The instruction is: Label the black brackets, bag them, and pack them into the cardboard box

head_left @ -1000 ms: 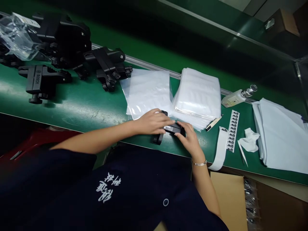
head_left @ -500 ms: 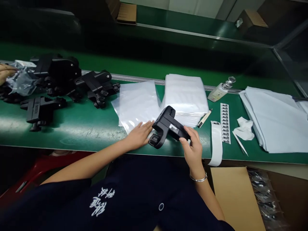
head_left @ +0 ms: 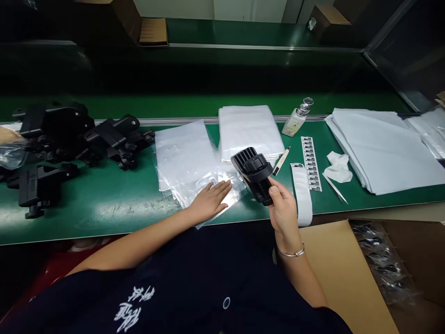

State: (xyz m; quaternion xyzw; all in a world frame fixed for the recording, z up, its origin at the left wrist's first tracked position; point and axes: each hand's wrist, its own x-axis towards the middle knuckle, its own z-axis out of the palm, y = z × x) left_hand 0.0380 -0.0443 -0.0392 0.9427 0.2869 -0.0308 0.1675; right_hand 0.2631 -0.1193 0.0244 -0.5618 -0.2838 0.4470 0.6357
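Note:
My right hand (head_left: 283, 206) grips a black plastic part (head_left: 255, 171) with a ribbed end and a round knob, held above the bench. My left hand (head_left: 210, 202) lies flat with fingers outstretched on clear plastic bags (head_left: 186, 160), which are spread on the green bench. Behind the held part sits a thick stack of plastic bags (head_left: 248, 127). A small cutter or pen-like tool (head_left: 281, 161) lies just right of that stack. More black plastic parts (head_left: 116, 137) of similar look are grouped on the left.
To the right are a bottle with a metal top (head_left: 297, 118), label strips (head_left: 311, 162), a crumpled white cloth (head_left: 338, 167), tweezers (head_left: 335, 188) and white sheets (head_left: 385, 148). An open carton (head_left: 340, 269) with bagged parts stands below the bench edge. Another person's hand (head_left: 9, 134) shows at far left.
The black part has been turned, so its knob and ribbed end now face me. My left hand rests farther onto the bags, which have shifted toward the front edge. The camera view has swung right.

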